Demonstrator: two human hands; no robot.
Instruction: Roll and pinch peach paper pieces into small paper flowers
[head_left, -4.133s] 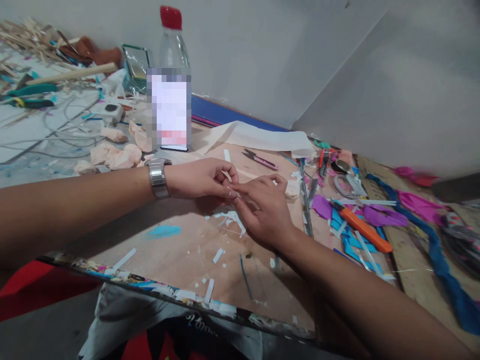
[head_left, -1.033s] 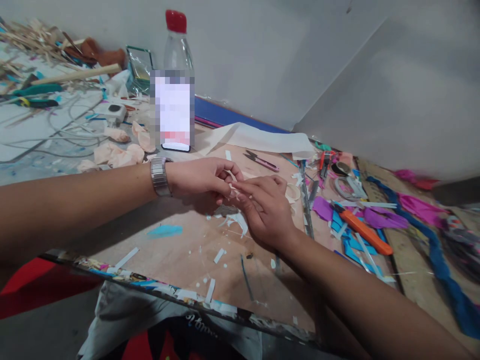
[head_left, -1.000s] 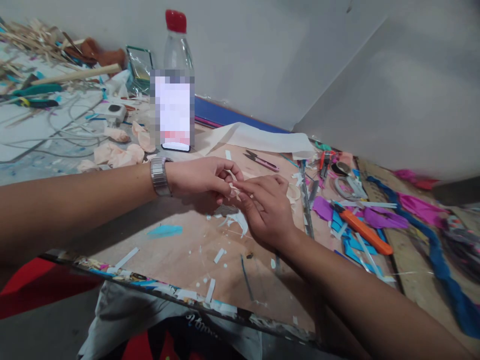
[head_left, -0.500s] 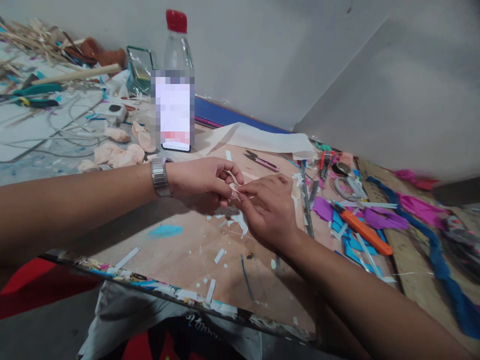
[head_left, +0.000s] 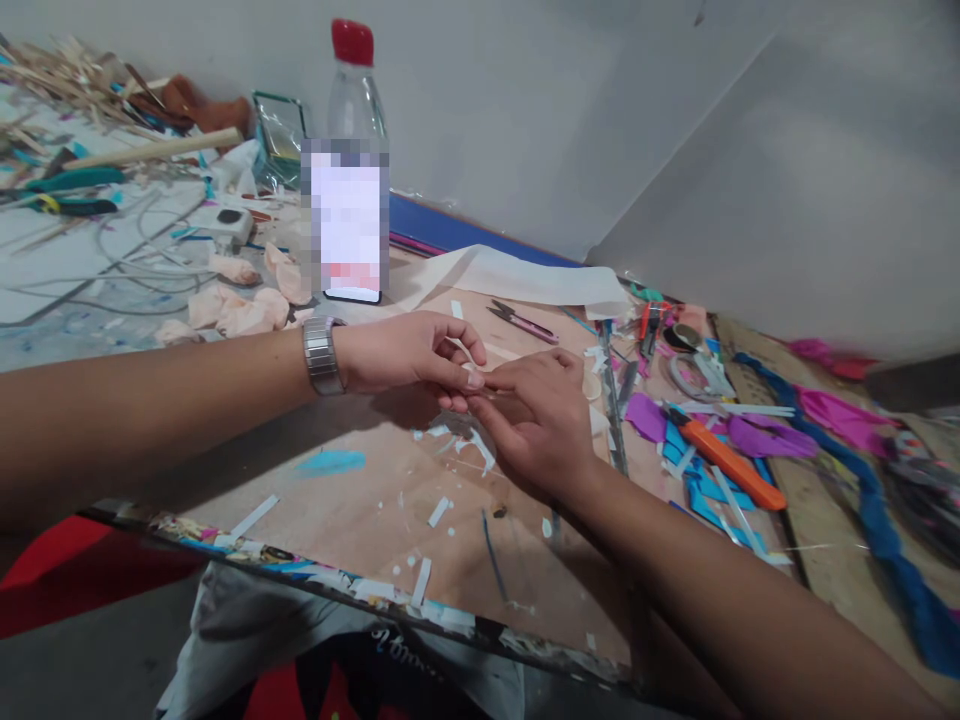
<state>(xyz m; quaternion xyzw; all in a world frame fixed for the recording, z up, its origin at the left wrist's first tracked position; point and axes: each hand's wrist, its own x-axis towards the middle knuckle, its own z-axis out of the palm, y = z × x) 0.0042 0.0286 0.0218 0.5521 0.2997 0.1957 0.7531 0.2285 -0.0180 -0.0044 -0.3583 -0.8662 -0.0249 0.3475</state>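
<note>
My left hand, with a metal watch on the wrist, meets my right hand above the board. Thumb and fingers of the left are pinched on a small pale piece, mostly hidden by the fingertips. The right thumb and forefinger close in at the same spot, and the pale piece seems to lie between both sets of fingers. Its exact kind cannot be made out. Just beyond the hands lie small thread snips. Below them are torn white scraps and a blue paint smear.
A phone leans on a red-capped bottle at the back. Peach crumpled pieces lie to the left, with green-handled pliers beyond. An orange cutter, tape roll and coloured scraps lie on the right.
The fingertips of both hands have shifted slightly and pressed closer together, so less of the pale piece shows. A white edge now appears beside the right hand. Everything else looks the same.
</note>
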